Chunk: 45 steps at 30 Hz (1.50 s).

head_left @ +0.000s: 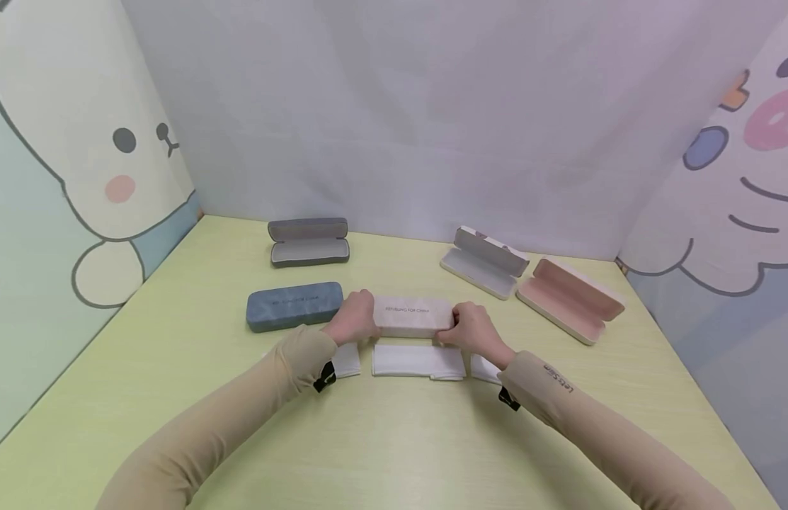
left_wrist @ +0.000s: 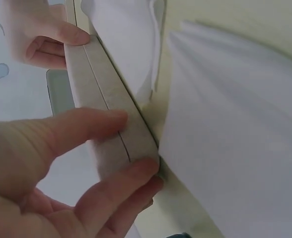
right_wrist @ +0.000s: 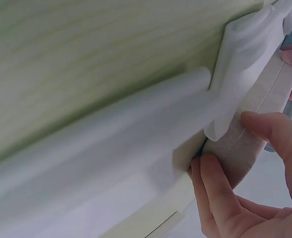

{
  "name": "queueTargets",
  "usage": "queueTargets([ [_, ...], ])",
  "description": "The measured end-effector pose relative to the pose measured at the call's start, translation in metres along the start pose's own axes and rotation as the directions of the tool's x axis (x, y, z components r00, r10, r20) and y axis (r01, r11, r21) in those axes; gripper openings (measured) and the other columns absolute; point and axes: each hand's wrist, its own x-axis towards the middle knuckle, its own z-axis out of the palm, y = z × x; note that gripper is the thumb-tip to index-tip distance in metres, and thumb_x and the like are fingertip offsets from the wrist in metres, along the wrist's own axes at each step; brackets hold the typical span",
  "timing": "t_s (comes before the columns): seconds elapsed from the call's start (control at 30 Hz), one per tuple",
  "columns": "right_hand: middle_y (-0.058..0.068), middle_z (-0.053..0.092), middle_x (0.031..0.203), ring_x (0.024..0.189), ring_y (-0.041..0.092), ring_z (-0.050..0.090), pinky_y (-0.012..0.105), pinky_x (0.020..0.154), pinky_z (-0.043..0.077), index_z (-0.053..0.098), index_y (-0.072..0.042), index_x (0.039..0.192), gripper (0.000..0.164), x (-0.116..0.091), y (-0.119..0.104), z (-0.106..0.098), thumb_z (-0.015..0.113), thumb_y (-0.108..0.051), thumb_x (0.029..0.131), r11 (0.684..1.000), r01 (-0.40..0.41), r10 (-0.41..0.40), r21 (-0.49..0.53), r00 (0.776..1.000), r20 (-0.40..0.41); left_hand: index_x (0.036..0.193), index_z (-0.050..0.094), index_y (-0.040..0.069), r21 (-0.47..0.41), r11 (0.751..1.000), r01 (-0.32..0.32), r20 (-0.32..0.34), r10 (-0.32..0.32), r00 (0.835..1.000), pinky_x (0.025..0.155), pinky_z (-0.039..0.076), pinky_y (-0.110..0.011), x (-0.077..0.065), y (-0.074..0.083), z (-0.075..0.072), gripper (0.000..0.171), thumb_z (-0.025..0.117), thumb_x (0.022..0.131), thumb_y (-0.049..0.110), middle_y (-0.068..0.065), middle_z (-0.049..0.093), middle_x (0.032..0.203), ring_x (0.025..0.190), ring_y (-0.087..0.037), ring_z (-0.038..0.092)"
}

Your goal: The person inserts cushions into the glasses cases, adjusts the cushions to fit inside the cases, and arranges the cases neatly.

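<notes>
A closed pale pink glasses case [head_left: 411, 322] with printed lettering on its lid lies lengthwise in front of me. My left hand [head_left: 357, 317] grips its left end, and my right hand [head_left: 473, 329] holds the right end. In the left wrist view the left thumb and fingers [left_wrist: 121, 183] straddle the lid seam. The right wrist view has the right thumb on the front side of the case [right_wrist: 265, 94], with fingers at its lower edge. Just in front of the case lies a folded white cloth [head_left: 403, 360].
A closed blue glasses case [head_left: 294, 307] sits left of my left hand. Behind stand an open grey case [head_left: 309, 249], an open white case [head_left: 479, 269] and an open pink case [head_left: 562, 304]. Two more white cloths, left [head_left: 347, 360] and right [head_left: 485, 368], lie partly under my wrists.
</notes>
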Motion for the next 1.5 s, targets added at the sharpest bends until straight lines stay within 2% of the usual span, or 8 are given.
queueTargets([
  [0.4,0.000,0.047,0.058,0.056,0.012,0.042,0.022,0.050,0.034,0.049,-0.007,0.061,0.036,0.001,-0.009,-0.009,0.080,-0.022,0.071,0.999,-0.030,0.031,-0.043,0.999,0.029,0.081,0.059,-0.004,-0.006,1.000,-0.012,0.010,0.012,1.000,0.058,0.039,-0.026,0.001,-0.004,-0.008,0.032,0.083,0.067,0.012,-0.009,0.056,0.077,0.066,-0.018,0.046],
  [0.67,0.000,0.033,0.058,0.053,0.011,0.030,0.024,0.050,0.031,0.035,-0.010,0.063,0.049,0.019,-0.029,-0.043,0.073,-0.034,0.081,0.994,0.096,-0.092,-0.046,0.991,0.095,0.067,0.041,0.009,0.017,0.999,0.044,-0.035,-0.043,0.998,0.055,0.031,-0.025,0.006,-0.010,-0.043,0.048,0.082,0.074,0.031,0.000,0.034,0.064,0.060,-0.014,0.034],
  [0.87,0.029,0.060,0.124,0.113,0.038,0.061,0.047,0.096,0.049,0.056,0.011,0.119,0.055,0.040,-0.052,-0.055,0.058,-0.038,0.094,0.997,0.072,-0.075,0.023,0.988,0.134,0.069,0.041,0.008,-0.024,0.998,0.056,-0.135,-0.059,0.989,0.059,0.035,-0.029,0.010,-0.020,-0.067,0.046,0.071,0.084,0.040,0.000,0.033,0.065,0.061,-0.016,0.036],
  [1.0,0.022,0.056,0.133,0.124,0.033,0.054,0.043,0.102,0.046,0.047,0.005,0.137,0.062,0.053,-0.066,-0.055,0.051,-0.042,0.097,0.996,0.020,-0.032,0.090,0.992,0.126,0.100,0.058,-0.006,-0.070,0.994,0.085,-0.152,-0.095,0.984,0.080,0.050,-0.038,0.012,-0.028,-0.078,0.049,0.062,0.089,0.042,-0.020,0.061,0.096,0.089,-0.032,0.060],
  [1.1,0.018,0.054,0.137,0.127,0.031,0.052,0.042,0.102,0.045,0.045,0.002,0.138,0.064,0.064,-0.076,-0.054,0.050,-0.045,0.096,0.990,-0.002,-0.019,0.144,0.989,0.146,0.135,0.044,-0.009,-0.130,0.984,0.120,-0.154,-0.139,0.978,0.104,0.042,-0.049,0.015,-0.035,-0.086,0.069,0.058,0.091,0.043,-0.027,0.047,0.138,0.128,-0.041,0.046],
  [1.23,0.014,0.048,0.144,0.131,0.029,0.048,0.044,0.105,0.043,0.045,-0.001,0.139,0.066,0.080,-0.088,-0.052,0.051,-0.049,0.095,0.983,-0.031,-0.002,0.180,0.984,0.180,0.135,0.043,-0.009,-0.172,0.976,0.133,-0.194,-0.166,0.967,0.104,0.041,-0.051,0.020,-0.044,-0.096,0.067,0.054,0.093,0.042,-0.028,0.046,0.138,0.127,-0.042,0.045],
  [1.4,0.009,0.062,0.102,0.092,0.022,0.058,0.036,0.082,0.048,0.061,-0.005,0.110,0.050,0.096,-0.103,-0.046,0.050,-0.051,0.094,0.980,-0.053,0.015,0.192,0.981,0.196,0.131,0.046,-0.010,-0.204,0.965,0.167,-0.242,-0.215,0.946,0.099,0.044,-0.051,0.023,-0.053,-0.104,0.066,0.050,0.094,0.045,-0.029,0.050,0.133,0.117,-0.041,0.052],
  [1.5,0.001,0.044,0.071,0.066,0.015,0.041,0.033,0.067,0.041,0.053,-0.009,0.087,0.044,0.103,-0.108,-0.041,0.048,-0.052,0.095,0.973,-0.078,0.028,0.217,0.974,0.225,0.137,0.042,-0.008,-0.250,0.945,0.212,-0.241,-0.273,0.931,0.102,0.043,-0.050,0.024,-0.059,-0.107,0.070,0.048,0.094,0.048,-0.027,0.047,0.140,0.123,-0.041,0.050],
])
